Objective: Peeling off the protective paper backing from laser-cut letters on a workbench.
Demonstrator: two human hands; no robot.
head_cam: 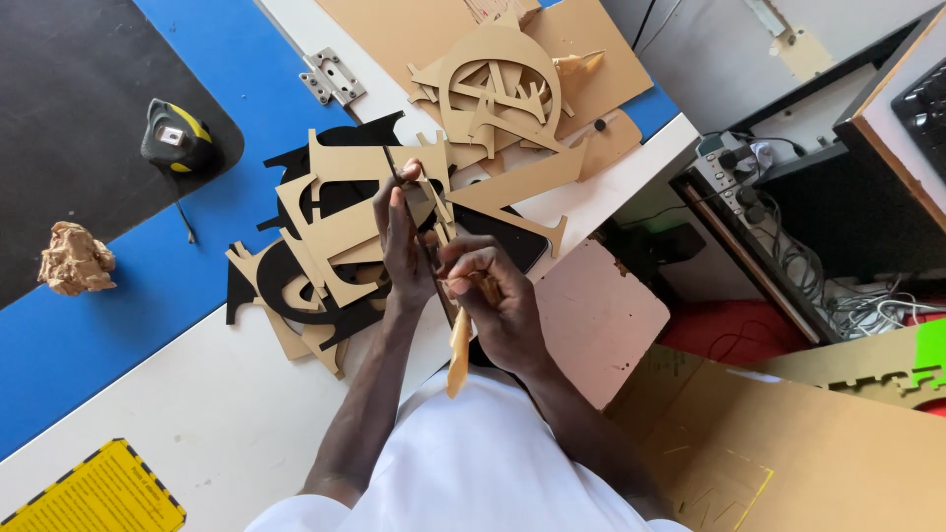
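Head view: thin strip (459, 363) pinched btwn right hand (498, 305) fingers, left hand (404, 241) alongside.

My one camera sits on my head and looks almost straight down, close over my hands (453, 276) and the white table (197, 394). The floor and a desk (887, 128) lie off to my right.

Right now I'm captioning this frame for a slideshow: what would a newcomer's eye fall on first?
First, the two hands at centre: the left hand steadies a thin dark strip while the right hand peels a tan paper strip from it. Behind them lies a heap of brown and black cut-out letter shapes on the white table. At far left sit a yellow-black tape measure and a crumpled paper ball.
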